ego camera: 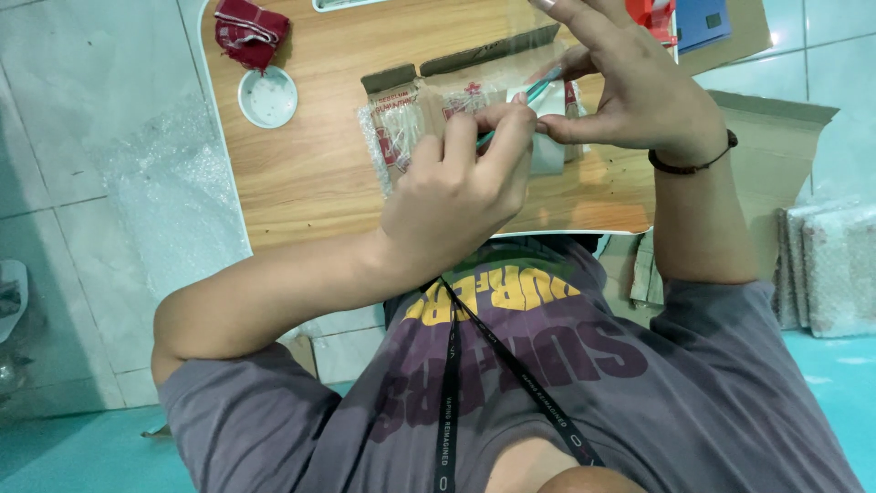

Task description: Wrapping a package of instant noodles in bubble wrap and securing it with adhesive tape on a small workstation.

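My left hand [461, 192] grips a slim teal pen-like tool [538, 91], its tip angled up to the right. My right hand [630, 87] has its fingers spread and pinches a small pale packet [549, 151] beside that tip. Both hands hover over an open brown cardboard box [438, 68] lying on a low wooden table [310, 173]. A clear bubble-wrap pouch with red print [397, 137] sits in front of the box, partly hidden by my left hand. A dark bead bracelet rings my right wrist.
A small white round dish [268, 97] and a dark red cloth [249, 32] lie at the table's left. Bubble wrap [173, 192] is spread on the tiled floor at left. Stacked padded pouches [835, 269] and a cardboard flap [776, 146] are at right.
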